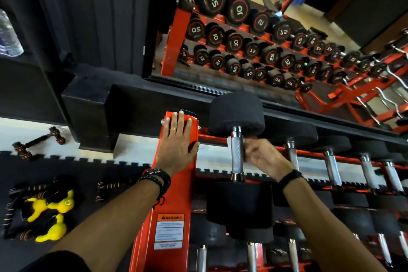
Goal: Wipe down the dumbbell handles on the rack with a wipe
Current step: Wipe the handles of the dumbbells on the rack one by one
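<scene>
The first dumbbell on the red rack's top row has a knurled chrome handle [237,154] between two black heads. My right hand [263,156] presses against the handle's right side, with the fingers bunched and curled around it. No wipe shows in that hand; the fingers hide anything inside. My left hand [179,141] lies flat with spread fingers on top of the red rack post [171,201] and holds nothing. More chrome handles [331,168] run off to the right along the same row.
A wall mirror [254,40] behind the rack reflects the numbered dumbbells and the gym floor. Yellow kettlebells [55,212] and small banded dumbbells [39,141] lie on the black floor mat at left. Lower rack rows with more handles sit below.
</scene>
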`<control>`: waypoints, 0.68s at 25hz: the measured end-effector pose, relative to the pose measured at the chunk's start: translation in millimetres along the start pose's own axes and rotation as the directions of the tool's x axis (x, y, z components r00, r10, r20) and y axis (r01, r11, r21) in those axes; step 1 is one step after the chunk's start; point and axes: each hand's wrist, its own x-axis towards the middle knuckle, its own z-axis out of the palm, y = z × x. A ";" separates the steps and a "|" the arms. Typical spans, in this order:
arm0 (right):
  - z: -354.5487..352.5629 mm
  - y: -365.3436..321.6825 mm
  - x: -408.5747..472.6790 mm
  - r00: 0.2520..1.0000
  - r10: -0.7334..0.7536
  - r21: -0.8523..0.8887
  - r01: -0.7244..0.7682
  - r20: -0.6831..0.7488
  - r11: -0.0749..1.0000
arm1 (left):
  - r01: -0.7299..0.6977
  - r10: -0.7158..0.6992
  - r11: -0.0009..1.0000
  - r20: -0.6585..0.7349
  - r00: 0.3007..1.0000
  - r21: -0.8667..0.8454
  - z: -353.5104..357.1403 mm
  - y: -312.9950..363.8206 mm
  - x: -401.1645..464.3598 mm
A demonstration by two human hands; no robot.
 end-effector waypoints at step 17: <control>22.2 -6.3 17.5 0.997 0.068 0.056 -0.069 0.020 0.996 | 0.001 0.000 1.000 0.006 1.000 -0.010 -0.8 -0.2 -1.7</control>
